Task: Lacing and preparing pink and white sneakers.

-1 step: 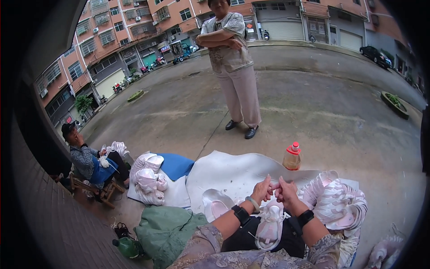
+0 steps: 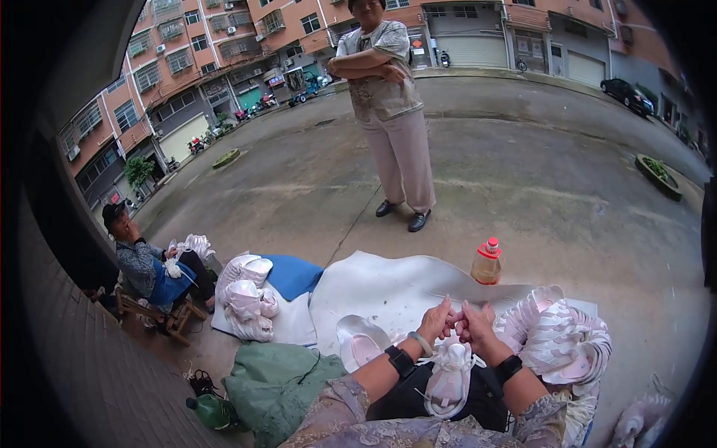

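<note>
Left hand [image 2: 437,319] and right hand [image 2: 472,327] meet fingertip to fingertip, both pinched shut on something too thin to make out, perhaps thread; the white shoe upper [image 2: 450,377] lies on the lap just below them, its lower end hidden between the forearms. At 3 o'clock a heap of white uppers [image 2: 560,340] crowds the right wrist and another is cut off at the lower right rim; open concrete lies beyond the white sheet [image 2: 388,287] toward 12. A bottle [image 2: 487,261] stands at 1 o'clock, a standing person [image 2: 392,112] at 12, a seated person [image 2: 146,265] at 9, more uppers [image 2: 245,295] at 10, and a green bag [image 2: 272,381] at 8.
</note>
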A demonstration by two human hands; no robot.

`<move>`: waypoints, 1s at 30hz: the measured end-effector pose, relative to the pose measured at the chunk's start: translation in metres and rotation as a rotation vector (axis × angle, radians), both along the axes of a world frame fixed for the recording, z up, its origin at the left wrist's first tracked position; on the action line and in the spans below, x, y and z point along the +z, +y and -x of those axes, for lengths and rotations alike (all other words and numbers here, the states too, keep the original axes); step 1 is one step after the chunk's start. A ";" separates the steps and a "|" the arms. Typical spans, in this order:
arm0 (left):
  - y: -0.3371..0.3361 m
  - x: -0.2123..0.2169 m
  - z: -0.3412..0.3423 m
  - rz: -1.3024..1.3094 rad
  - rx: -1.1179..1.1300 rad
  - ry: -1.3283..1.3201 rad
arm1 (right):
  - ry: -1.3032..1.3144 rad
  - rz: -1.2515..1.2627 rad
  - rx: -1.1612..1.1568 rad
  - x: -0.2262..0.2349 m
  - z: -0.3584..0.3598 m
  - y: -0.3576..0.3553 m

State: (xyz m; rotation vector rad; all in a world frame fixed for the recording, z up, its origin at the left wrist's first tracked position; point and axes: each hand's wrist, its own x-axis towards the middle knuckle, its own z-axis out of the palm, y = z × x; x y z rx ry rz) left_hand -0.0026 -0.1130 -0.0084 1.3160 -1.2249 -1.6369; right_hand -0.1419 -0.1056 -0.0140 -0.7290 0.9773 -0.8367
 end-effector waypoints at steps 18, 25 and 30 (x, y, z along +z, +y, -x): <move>0.021 -0.010 -0.004 -0.217 -0.296 0.489 | -0.238 -0.004 0.183 -0.014 0.006 0.032; 0.041 -0.035 -0.009 -0.292 -0.163 0.280 | -0.146 -0.116 0.040 -0.038 0.026 0.053; 0.059 -0.047 -0.004 -0.292 -0.210 0.341 | -0.211 -0.123 0.047 -0.041 0.018 0.064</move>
